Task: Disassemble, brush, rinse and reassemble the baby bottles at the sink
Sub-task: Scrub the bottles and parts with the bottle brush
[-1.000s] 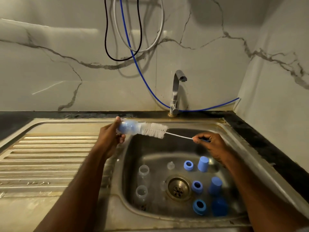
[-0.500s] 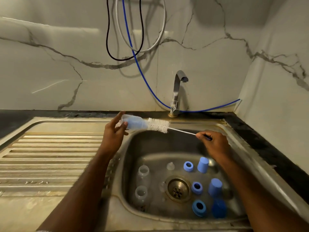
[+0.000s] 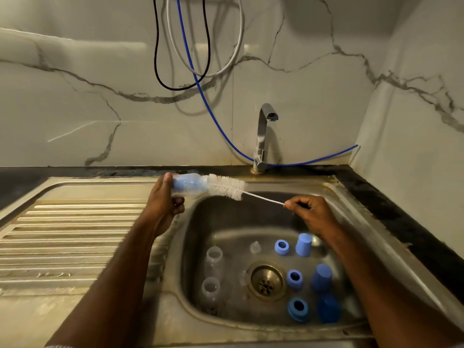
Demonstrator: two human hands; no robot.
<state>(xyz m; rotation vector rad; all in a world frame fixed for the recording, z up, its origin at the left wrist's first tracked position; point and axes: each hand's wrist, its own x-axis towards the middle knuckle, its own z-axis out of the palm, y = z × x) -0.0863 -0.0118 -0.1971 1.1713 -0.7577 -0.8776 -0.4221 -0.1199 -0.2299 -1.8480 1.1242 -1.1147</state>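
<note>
Gripping clear plastic bottle [image 3: 189,185] — left hand [image 3: 163,204]; right hand [image 3: 313,216] fingers pinch bristly brush [image 3: 227,186] wire.

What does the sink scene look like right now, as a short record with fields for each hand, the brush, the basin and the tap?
left hand: grips the bottle held sideways over the sink rim
right hand: pinches the wire handle of the bottle brush
brush: tip in the bottle mouth, most bristles outside
sink basin: two clear bottles, three blue collar rings, three blue caps, clear teats
tap: no water seen running
</note>
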